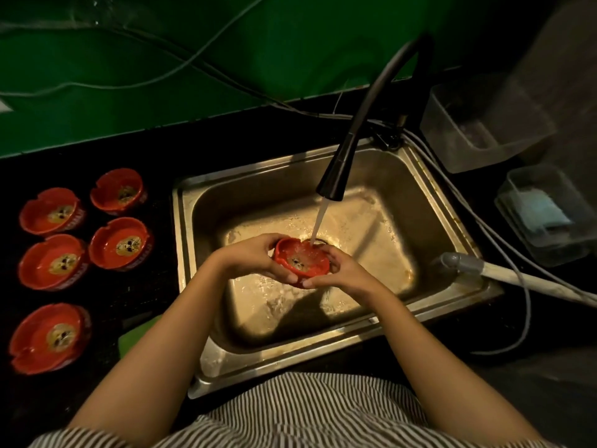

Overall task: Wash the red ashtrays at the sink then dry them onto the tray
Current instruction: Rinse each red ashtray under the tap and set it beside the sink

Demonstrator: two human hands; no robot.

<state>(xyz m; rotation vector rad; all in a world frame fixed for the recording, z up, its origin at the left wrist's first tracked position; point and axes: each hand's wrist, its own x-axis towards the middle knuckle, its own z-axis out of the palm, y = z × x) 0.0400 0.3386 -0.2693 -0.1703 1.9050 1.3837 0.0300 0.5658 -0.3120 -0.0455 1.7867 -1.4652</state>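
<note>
One red ashtray (302, 258) sits upright over the sink (206, 202) drain, water pouring into its soiled bowl. Five more red ashtrays (51, 263), each with dirty residue inside, stand upright on the black countertop (155, 286) left of the sink.

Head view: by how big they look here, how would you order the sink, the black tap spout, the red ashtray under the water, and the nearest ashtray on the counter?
1. Sink
2. Black tap spout
3. Ashtrays: the nearest ashtray on the counter looks bigger than the red ashtray under the water, but it is nearer the camera and hands partly cover the other, so unranked.
</note>
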